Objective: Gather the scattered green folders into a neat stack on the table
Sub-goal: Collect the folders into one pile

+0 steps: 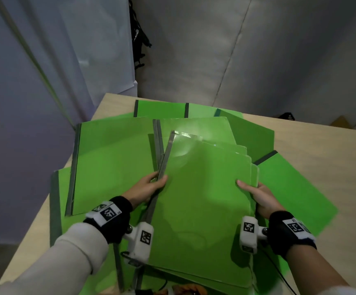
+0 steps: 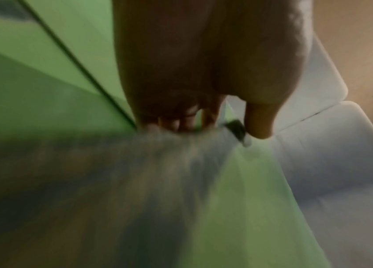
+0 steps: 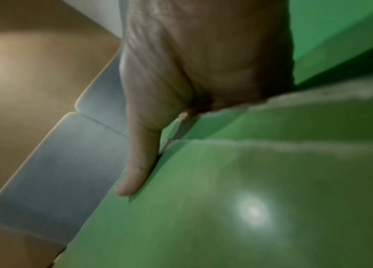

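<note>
Both wrists sit closest to the lens, each w/ a black band and white camera block carrying square black-and-white code tags; no readable text on them. Left hand (image 1: 146, 188) clamps the gray spine side of the bundle of green folders (image 1: 198, 209): thumb on top, fingers curled under, which the left wrist view confirms, though blurred. Right hand (image 1: 260, 198) grips the bundle's opposite, open edge, thumb lying flat along the top cover, other fingers hidden beneath. Bundle = several folders, edges fanned at its far right corner, not yet squared; whether its near end rests on the table can't be told. Glossy top cover shows a light glare.

Loose folders (image 1: 113, 158) lie spread on the wooden table (image 1: 321, 145) around the bundle: one big one just left of it, more behind it at the table's far edge, one right of it (image 1: 296, 196), others under it. All green w/ dark spines. No labels or brand marks visible on any cover.
</note>
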`<state>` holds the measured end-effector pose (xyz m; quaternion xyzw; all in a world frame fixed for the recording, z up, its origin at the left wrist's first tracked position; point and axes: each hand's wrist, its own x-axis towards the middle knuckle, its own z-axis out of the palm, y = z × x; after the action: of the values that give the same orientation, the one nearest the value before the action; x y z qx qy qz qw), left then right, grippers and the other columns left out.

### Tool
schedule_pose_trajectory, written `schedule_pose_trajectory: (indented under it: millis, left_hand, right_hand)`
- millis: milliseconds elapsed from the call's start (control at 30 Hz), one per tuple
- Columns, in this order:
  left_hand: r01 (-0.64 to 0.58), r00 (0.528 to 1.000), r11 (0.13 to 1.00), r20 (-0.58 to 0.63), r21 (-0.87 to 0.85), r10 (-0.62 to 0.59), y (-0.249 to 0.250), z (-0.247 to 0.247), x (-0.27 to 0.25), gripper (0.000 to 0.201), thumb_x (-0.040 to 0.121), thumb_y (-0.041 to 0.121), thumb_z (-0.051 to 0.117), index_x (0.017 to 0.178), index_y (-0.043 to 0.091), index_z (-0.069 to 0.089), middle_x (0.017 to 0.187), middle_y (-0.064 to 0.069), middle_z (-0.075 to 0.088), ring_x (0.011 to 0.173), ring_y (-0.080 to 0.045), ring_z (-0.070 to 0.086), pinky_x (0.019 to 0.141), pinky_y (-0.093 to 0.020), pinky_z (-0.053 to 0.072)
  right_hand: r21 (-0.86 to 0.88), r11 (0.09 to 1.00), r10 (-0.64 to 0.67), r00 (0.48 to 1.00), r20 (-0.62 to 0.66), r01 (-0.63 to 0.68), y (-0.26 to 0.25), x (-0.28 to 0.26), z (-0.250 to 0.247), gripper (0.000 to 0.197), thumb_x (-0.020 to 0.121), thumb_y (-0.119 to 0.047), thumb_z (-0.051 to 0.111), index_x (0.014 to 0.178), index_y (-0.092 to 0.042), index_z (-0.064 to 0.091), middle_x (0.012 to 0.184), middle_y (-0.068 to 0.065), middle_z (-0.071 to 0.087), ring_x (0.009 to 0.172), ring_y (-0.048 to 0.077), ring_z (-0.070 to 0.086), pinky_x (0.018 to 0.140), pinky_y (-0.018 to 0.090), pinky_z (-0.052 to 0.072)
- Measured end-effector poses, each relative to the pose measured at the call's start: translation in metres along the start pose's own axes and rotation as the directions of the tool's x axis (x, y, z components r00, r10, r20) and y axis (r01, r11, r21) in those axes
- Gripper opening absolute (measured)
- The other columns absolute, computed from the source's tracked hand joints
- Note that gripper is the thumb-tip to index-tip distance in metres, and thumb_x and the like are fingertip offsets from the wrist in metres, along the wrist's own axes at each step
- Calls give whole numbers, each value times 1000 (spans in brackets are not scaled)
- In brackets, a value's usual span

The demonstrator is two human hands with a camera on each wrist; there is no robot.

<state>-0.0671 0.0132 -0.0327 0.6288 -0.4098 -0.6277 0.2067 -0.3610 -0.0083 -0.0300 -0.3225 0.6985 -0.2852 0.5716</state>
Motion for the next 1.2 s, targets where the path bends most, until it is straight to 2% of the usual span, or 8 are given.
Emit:
schedule_pose_trajectory:
  millis: [67,133,300,500,700,900,1133,1200]
  left_hand:
    - [6,998,997,-64,76,-1,5,-14,4,70,88,57,38,139,9,43,120,-4,57,99,-21,56,89,-36,43]
    - [6,948,985,-314,171,49,3,-44,11,58,93,49,40,134,8,50,124,-6,58,89,-17,57,89,-34,44]
    - [310,728,926,-680,217,-85,-25,-115,21,64,83,31,66,136,8,38,149,-24,25,135,-40,28,113,-48,29]
    - [430,633,883,-760,189,-146,-23,-123,21,100,72,32,78,145,-3,19,151,-27,17,140,-43,19,112,-53,24]
    - [333,718,918,-689,215,-99,-31,-123,34,72,79,9,72,138,-7,33,143,-27,39,129,-41,42,106,-45,38]
    - [478,625,860,-757,177,-192,-26,-136,23,106,66,33,82,143,-3,20,150,-27,20,140,-42,21,112,-52,24]
    - [380,643,922,-738,73,-207,-39,-154,26,83,68,30,82,132,-5,42,139,-29,40,128,-46,39,105,-52,37]
    - [328,630,944,-754,40,-187,-40,-155,26,68,74,32,75,126,-6,51,131,-30,52,122,-46,47,100,-50,43]
  right_hand:
    - [20,1000,-11,1000,1,11,-1,-2,0,93,60,-38,75,138,-6,37,144,16,44,134,33,39,112,46,27]
    - [23,1000,-13,1000,13,13,-4,-4,2,85,66,-35,73,138,-6,37,145,18,43,135,33,38,111,46,26]
    - [89,996,0,1000,25,-3,-6,-5,-1,66,87,-18,58,143,-4,28,150,20,34,139,32,31,112,44,24]
    - [113,993,-35,999,26,32,-5,-13,4,95,59,-41,75,139,-7,36,147,19,40,136,32,37,113,47,26]
    - [157,985,-71,997,15,68,-5,-16,5,86,69,-31,68,142,-3,30,149,21,36,138,32,33,111,43,25]
    - [174,982,-62,994,-93,77,-3,-18,1,84,86,-23,59,149,-5,6,156,19,19,144,32,19,116,46,14]
    - [253,961,-96,991,-88,115,-1,-21,0,86,86,-25,58,150,-5,3,158,19,14,145,30,15,116,44,10]
    - [224,965,-125,989,-81,140,-4,-25,1,116,66,-44,75,150,-5,3,158,19,13,145,29,14,117,44,10]
